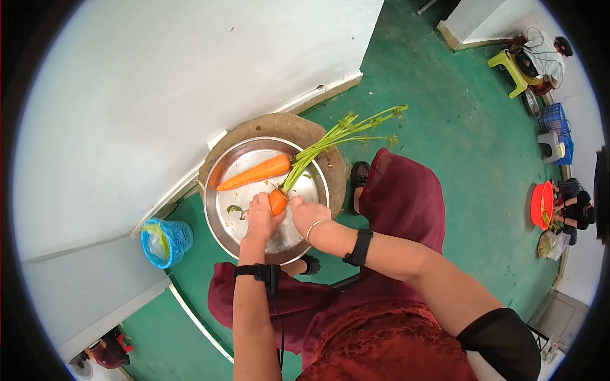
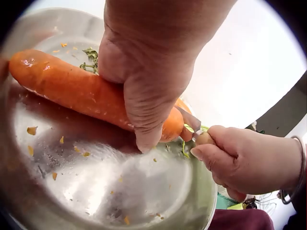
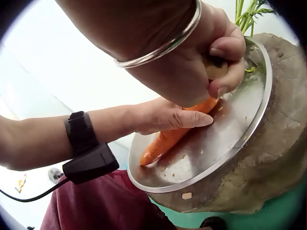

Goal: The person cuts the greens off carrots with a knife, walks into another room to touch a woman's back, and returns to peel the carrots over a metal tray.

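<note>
In the metal basin (image 1: 227, 202), the left hand (image 1: 260, 221) grips a carrot (image 1: 277, 202), its thumb over the side in the left wrist view. The right hand (image 1: 308, 217) holds a small knife by its handle (image 2: 205, 138). The blade (image 2: 190, 120) is at the carrot's end beside the left hand; how deep it sits is hidden. Another carrot (image 1: 257, 172) lies farther back in the basin. Long green stalks (image 1: 327, 141) reach over the basin's rim. Orange bits (image 2: 31, 130) and a leafy scrap (image 2: 91, 58) lie on the basin's floor.
The basin stands on a round brown block (image 1: 337, 174) against the white wall (image 1: 190, 70). A blue basket (image 1: 180, 240) stands left of it. The person's knee (image 1: 406, 197) is at the right. Other people sit at the far right near a red tub (image 1: 539, 204).
</note>
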Available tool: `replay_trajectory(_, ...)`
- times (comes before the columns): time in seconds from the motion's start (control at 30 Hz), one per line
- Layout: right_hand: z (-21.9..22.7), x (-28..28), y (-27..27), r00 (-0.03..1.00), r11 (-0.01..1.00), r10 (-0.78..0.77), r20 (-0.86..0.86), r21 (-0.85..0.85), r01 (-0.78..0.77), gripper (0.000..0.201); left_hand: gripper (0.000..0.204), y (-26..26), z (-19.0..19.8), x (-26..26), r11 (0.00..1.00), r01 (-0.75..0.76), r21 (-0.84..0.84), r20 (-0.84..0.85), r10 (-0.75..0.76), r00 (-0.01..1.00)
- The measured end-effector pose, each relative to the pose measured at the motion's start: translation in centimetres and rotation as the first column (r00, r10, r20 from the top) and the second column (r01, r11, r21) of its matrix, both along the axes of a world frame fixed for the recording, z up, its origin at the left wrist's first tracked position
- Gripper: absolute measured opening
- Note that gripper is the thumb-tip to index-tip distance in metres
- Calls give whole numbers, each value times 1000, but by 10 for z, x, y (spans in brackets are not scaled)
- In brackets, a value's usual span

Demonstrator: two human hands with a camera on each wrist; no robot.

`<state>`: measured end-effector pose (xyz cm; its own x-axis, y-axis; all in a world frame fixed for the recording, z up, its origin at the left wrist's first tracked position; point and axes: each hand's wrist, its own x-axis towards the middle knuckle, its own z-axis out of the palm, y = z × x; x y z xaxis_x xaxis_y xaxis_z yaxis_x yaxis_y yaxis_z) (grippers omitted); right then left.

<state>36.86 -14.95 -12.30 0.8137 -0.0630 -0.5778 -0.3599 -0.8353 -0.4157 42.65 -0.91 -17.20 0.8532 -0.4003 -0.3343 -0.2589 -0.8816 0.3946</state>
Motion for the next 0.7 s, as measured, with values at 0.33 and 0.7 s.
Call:
replay_trajectory(0.33, -27, 8, -1, 991, 998, 33, 126, -55, -27, 18, 60, -2, 2, 2, 995, -81, -52, -72, 77, 994)
replay_trajectory(0.7, -21, 22, -29, 953, 963, 267, 145, 7, -270, 19, 60, -1, 3, 7, 987, -113, -110, -192, 91, 977)
